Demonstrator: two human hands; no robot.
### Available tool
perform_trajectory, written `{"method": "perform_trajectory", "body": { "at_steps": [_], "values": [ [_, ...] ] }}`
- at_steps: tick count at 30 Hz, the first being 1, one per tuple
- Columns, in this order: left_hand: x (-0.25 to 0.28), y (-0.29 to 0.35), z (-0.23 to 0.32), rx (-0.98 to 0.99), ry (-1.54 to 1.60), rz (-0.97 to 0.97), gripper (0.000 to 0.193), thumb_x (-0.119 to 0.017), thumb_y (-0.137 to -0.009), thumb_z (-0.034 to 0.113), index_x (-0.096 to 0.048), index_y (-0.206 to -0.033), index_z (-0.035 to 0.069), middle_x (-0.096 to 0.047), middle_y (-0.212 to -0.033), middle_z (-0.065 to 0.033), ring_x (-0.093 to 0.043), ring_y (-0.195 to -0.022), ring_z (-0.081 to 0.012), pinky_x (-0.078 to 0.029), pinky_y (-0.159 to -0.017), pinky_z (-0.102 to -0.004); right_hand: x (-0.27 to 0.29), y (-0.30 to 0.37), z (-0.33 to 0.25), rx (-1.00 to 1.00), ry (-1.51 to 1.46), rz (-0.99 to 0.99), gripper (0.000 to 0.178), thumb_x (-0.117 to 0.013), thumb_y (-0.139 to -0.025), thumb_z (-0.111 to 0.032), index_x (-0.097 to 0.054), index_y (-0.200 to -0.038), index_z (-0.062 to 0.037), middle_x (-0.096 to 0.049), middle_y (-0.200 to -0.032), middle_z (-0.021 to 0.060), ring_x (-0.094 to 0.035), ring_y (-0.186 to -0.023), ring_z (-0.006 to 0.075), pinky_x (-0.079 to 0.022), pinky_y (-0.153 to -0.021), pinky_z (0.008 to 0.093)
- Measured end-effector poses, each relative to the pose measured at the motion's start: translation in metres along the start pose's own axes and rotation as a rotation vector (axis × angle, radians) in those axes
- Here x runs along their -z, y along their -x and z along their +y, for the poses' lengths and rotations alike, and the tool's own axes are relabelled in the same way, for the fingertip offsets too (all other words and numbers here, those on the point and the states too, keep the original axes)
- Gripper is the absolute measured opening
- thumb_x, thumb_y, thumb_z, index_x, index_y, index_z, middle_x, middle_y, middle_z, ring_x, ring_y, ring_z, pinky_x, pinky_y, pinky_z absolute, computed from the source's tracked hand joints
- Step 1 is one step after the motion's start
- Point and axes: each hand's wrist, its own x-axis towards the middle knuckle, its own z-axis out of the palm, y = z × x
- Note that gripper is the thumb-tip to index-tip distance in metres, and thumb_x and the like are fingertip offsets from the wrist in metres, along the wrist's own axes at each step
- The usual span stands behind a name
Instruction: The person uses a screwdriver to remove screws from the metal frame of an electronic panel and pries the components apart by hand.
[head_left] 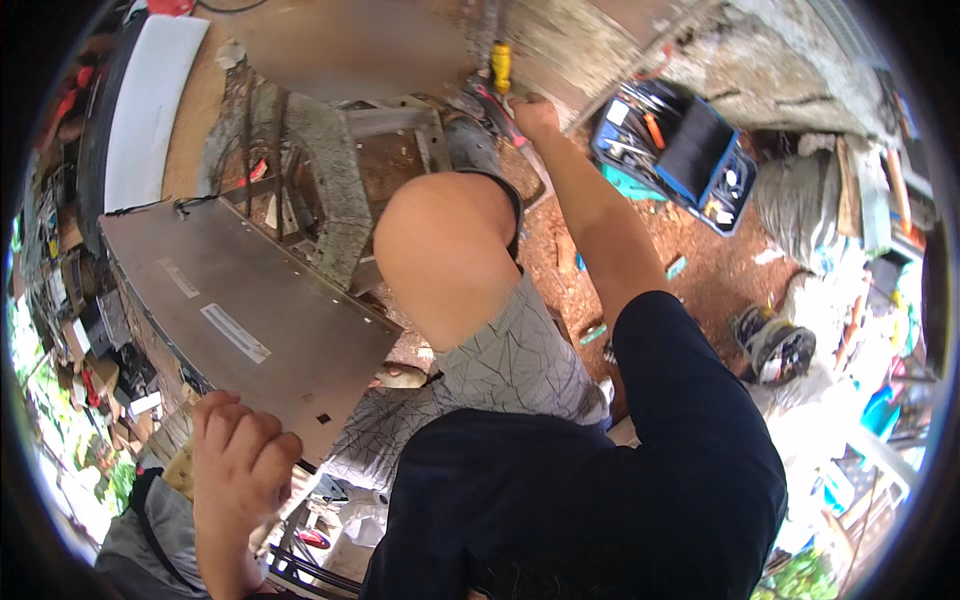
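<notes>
My right hand (536, 116) reaches far forward on a stretched arm, its fingers curled down. Right beside it lie a tool with a red-and-black handle (496, 108) and a screwdriver with a yellow handle (501, 66). Whether the fingers hold one of them is hidden. At the lower left, my left hand (243, 452) is raised with bent fingers closed toward the palm; anything inside cannot be made out. Next to it rests a flat grey metal panel (270, 300) with two pale labels, tilted across the left side.
An open black-and-blue tool case (690, 160) with several tools stands at the right. A grey metal frame (340, 190) lies beyond my bent knee (445, 250). A white panel (160, 90) leans at the far left. Sacks (800, 200) and a shoe (775, 345) are at the right.
</notes>
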Motion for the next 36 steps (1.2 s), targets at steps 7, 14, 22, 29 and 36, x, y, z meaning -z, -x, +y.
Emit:
{"method": "perform_trajectory", "body": {
  "at_steps": [7, 14, 22, 29, 36],
  "values": [
    [0.015, -0.010, 0.010, 0.146, 0.082, -0.031, 0.025, -0.070, -0.058, 0.012, -0.060, -0.081, 0.013, -0.056, -0.083, -0.0005, -0.056, -0.083, -0.0233, -0.049, -0.092, -0.0504, -0.040, -0.007, -0.023, -0.080, -0.171, -0.015, 0.056, -0.074, -0.088, -0.048, -0.070, -0.121, -0.0029, -0.073, -0.112, 0.0199, -0.069, -0.105, 0.0327, -0.052, -0.091, 0.0425],
    [0.013, -0.003, -0.003, 0.016, 0.042, -0.017, 0.015, -0.065, -0.074, 0.023, -0.061, -0.087, 0.016, -0.053, -0.085, 0.0014, -0.054, -0.085, -0.0187, -0.048, -0.091, -0.0427, 0.077, 0.042, -0.063, 0.608, -0.337, 0.326, 0.040, -0.070, -0.096, -0.034, -0.059, -0.112, 0.0018, -0.070, -0.099, 0.0206, -0.070, -0.092, 0.0377, -0.053, -0.080, 0.0476],
    [0.002, 0.002, -0.008, -0.076, -0.002, 0.153, 0.010, -0.061, -0.079, 0.018, -0.059, -0.088, 0.013, -0.054, -0.088, -0.0027, -0.056, -0.092, -0.0232, -0.045, -0.088, -0.0370, 0.298, 0.173, -0.133, 0.452, -1.294, 0.144, 0.024, -0.064, -0.103, -0.024, -0.053, -0.113, -0.0054, -0.070, -0.105, 0.0176, -0.071, -0.090, 0.0237, -0.062, -0.079, 0.0319],
    [-0.009, 0.010, -0.015, -0.170, 0.003, 0.313, 0.021, -0.072, -0.073, 0.013, -0.060, -0.089, 0.013, -0.057, -0.093, -0.0019, -0.056, -0.098, -0.0232, -0.046, -0.088, -0.0361, 0.308, 0.274, -0.153, 0.569, -1.324, -0.220, 0.041, -0.056, -0.102, -0.004, -0.040, -0.140, -0.0042, -0.067, -0.117, 0.0213, -0.070, -0.106, 0.0284, -0.063, -0.090, 0.0351],
    [-0.022, 0.017, -0.022, -0.202, -0.010, 0.309, 0.029, -0.078, -0.069, 0.009, -0.061, -0.091, 0.013, -0.059, -0.097, -0.0009, -0.056, -0.102, -0.0229, -0.046, -0.089, -0.0367, 0.243, 0.350, -0.170, 0.568, -1.199, -0.512, 0.048, -0.059, -0.102, -0.009, -0.035, -0.143, -0.0076, -0.068, -0.108, 0.0166, -0.072, -0.091, 0.0229, -0.064, -0.076, 0.0326]
  ]
}}
